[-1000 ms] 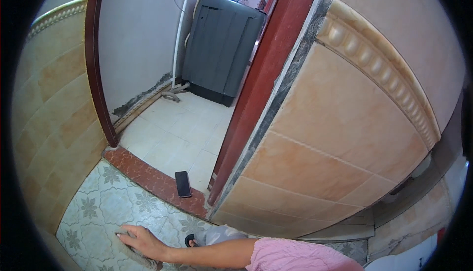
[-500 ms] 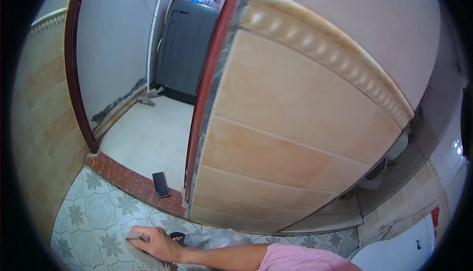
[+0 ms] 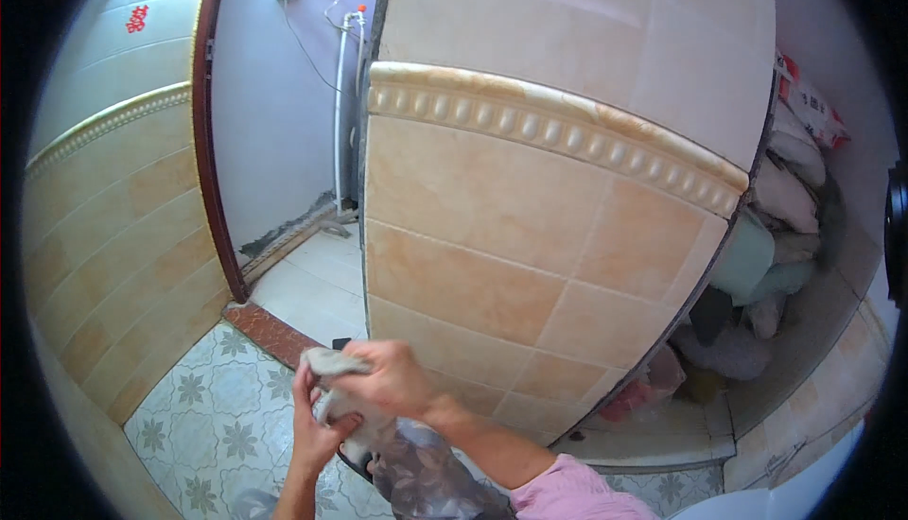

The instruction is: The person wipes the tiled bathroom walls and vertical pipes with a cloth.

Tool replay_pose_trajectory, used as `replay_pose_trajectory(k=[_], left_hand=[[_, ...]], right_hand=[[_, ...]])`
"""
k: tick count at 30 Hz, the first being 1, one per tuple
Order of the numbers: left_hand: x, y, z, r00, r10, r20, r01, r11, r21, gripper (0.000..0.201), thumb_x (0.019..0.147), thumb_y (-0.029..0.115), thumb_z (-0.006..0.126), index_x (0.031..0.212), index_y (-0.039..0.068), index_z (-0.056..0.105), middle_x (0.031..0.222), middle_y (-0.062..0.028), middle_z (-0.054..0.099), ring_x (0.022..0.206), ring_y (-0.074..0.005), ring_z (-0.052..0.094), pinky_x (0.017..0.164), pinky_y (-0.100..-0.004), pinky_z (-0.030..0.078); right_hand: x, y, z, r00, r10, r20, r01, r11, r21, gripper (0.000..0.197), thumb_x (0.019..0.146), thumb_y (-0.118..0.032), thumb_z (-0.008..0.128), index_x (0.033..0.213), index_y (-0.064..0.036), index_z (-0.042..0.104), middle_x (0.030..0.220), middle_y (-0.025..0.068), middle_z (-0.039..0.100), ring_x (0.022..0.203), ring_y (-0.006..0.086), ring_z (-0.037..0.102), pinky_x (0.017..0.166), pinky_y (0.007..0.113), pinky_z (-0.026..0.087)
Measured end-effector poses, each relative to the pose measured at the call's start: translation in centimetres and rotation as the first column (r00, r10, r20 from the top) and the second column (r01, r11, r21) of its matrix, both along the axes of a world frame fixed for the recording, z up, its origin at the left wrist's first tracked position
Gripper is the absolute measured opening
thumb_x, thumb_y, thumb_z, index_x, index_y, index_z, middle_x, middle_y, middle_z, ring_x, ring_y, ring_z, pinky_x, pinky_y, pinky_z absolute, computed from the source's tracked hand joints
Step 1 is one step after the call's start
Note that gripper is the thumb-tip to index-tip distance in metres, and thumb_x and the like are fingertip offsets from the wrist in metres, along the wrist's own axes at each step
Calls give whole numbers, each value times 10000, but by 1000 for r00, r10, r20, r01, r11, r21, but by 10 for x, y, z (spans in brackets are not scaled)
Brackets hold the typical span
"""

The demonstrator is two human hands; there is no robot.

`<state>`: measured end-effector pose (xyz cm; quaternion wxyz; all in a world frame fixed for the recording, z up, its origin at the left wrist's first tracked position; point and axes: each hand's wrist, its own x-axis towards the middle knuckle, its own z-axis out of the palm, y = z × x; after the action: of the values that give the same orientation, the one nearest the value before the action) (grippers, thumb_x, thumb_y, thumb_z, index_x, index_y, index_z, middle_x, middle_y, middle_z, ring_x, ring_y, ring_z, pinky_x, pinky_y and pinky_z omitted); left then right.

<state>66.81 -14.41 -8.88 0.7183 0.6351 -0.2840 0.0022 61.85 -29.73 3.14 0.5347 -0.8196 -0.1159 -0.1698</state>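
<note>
A crumpled greyish-white cloth (image 3: pixel 333 363) is held between my hands, low in front of my knees. My left hand (image 3: pixel 317 433) is closed on its lower folds, the thumb pressed over them. Above and to the right, my right hand (image 3: pixel 390 380) grips the upper part; motion smears its fingers. Part of the cloth hangs below the hands, beside my grey patterned trouser leg (image 3: pixel 430 473). Just behind the cloth, the edge of a dark object (image 3: pixel 340 342) shows at the door sill; most of it is hidden.
A tiled wall (image 3: pixel 530 274) stands close ahead. To the left, a doorway with a dark red frame (image 3: pixel 213 142) and a reddish sill (image 3: pixel 274 331) opens onto pale tiles. Flower-patterned floor tiles (image 3: pixel 236 435) lie below. At right, bags and bundles (image 3: pixel 747 265) are piled in a recess.
My view has swung to the right. My left hand has come into view, and both hands now hold the cloth, raised from near the floor. The phone on the sill is mostly covered.
</note>
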Motion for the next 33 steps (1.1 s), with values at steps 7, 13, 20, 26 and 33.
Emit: replay_pose_trajectory(k=[7, 13, 20, 26, 33], left_hand=[[-30, -27, 61, 739, -615, -274, 552, 786, -278, 940, 753, 345, 759, 1455, 106, 181, 1349, -96, 440, 1185, -216, 476, 953, -353, 422], [-56, -43, 106, 657, -707, -261, 748, 656, 105, 554, 808, 324, 717, 1213, -1, 527, 1074, -24, 604, 996, -121, 534, 862, -271, 429], [1, -76, 166, 786, -603, 139, 526, 769, 363, 308, 800, 71, 625, 1081, 27, 507, 976, -51, 557, 932, -125, 514, 796, -286, 436], [27, -123, 316, 586, -302, 752, 126, 951, 283, 231, 772, 82, 645, 978, 37, 550, 767, -125, 559, 753, -197, 552, 671, -339, 445], [-11, -209, 416, -350, 401, 847, -333, 791, -513, 187, 717, 42, 605, 873, 62, 503, 878, -76, 527, 780, -277, 571, 640, -392, 474]], right_hand=[[-53, -53, 60, 929, 323, -177, -302, 943, 140, 260, 802, -269, 699, 846, -14, 677, 727, -23, 610, 698, 50, 521, 617, 236, 439], [-92, -80, 84, 958, 148, -246, -139, 989, 52, 283, 806, -285, 701, 912, -23, 688, 790, 10, 653, 717, 72, 556, 654, 248, 456], [-138, -109, 172, 978, -176, -112, 92, 844, -529, 319, 751, -169, 640, 1037, -49, 569, 857, 22, 597, 830, 113, 536, 729, 275, 449], [-159, -157, 228, 623, -533, 573, 780, 480, -402, 252, 731, -152, 566, 962, -78, 496, 818, 134, 604, 803, 287, 620, 716, 381, 480], [-169, -187, 303, 91, -51, 995, 969, -227, -101, 194, 722, -4, 537, 883, -90, 470, 842, 113, 553, 755, 356, 586, 621, 472, 457]])
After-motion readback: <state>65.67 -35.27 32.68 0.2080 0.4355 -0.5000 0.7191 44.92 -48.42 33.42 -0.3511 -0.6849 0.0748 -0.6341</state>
